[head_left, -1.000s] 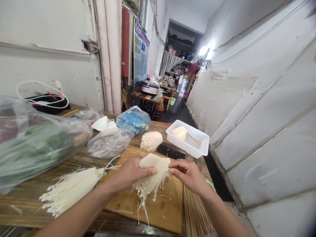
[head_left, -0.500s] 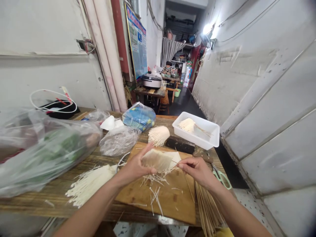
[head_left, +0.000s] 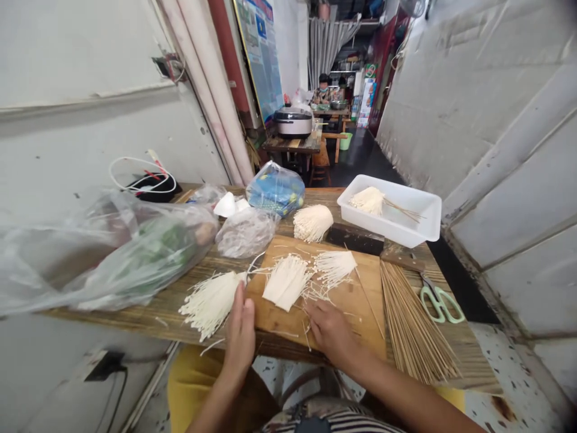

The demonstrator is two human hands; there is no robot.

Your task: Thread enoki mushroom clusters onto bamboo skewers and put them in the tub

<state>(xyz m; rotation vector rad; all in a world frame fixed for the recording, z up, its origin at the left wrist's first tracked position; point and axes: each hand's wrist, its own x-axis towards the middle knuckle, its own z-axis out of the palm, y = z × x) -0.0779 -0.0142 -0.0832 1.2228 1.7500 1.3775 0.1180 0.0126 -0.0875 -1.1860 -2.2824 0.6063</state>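
My left hand [head_left: 241, 331] is at the left edge of the wooden cutting board [head_left: 360, 337], fingers stretched out, beside a large bunch of enoki mushrooms [head_left: 211, 300]. Low over the board, my right hand [head_left: 331, 332] has its fingers curled, with loose enoki stems [head_left: 309, 329] poking out at the fingertips. A flattened enoki portion [head_left: 288, 279] lies in front of the hands. To its right rests a second, fanned portion [head_left: 336, 267], with a thin bamboo skewer [head_left: 369, 300] alongside. Stray strands are scattered between the portions.
Many bamboo skewers [head_left: 412, 328] and green-handled scissors [head_left: 439, 304] lie on the right. Behind the board are another enoki bunch [head_left: 312, 222] and a white plastic tray [head_left: 392, 225] holding skewered enoki. Plastic bags [head_left: 148, 252] fill the left side. A person [head_left: 323, 90] sits farther back.
The flattened enoki portion went from my left hand onto the board. My right hand, earlier pinching near its right end, moved down and left. Both hands came closer to me; the view tilted down.
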